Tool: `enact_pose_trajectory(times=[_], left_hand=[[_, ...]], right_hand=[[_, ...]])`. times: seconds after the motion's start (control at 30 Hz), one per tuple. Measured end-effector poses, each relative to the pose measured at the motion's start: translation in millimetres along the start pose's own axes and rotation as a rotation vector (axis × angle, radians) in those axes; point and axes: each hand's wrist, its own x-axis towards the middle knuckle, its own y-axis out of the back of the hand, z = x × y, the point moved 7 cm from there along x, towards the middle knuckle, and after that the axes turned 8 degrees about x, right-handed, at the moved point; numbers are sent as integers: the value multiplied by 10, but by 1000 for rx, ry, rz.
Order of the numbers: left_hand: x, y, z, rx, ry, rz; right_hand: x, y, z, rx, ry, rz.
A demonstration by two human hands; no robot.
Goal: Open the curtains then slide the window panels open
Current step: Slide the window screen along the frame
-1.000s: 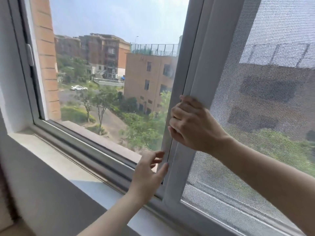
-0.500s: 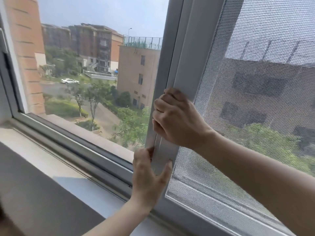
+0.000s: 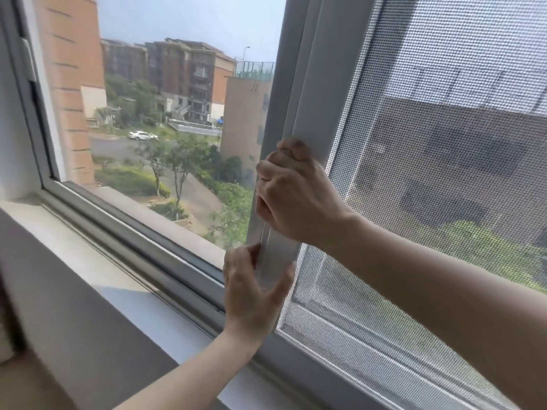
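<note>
Both hands wrap the upright stile (image 3: pixel 291 108) of the screened panel (image 3: pixel 444 173): right hand (image 3: pixel 296 196) closed above, left hand (image 3: pixel 251 291) pinching below. Track (image 3: pixel 142 247) apparently runs leftward.

We see the window panel (image 3: pixel 299 93) as a pale grey-white upright frame edge, standing near the middle of the opening and leaning slightly in our wide view. To its right sits the mesh screen (image 3: pixel 444 143), a fine grey net through which buildings and greenery show dimly. Left of the panel the outdoor view is clear and unscreened; no curtains show.
</note>
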Motion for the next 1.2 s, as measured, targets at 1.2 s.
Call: enact_pose_trajectory(times=[1.2], left_hand=[[62, 1155, -328, 155, 71, -55]], right_hand=[[120, -47, -446, 296, -227, -271]])
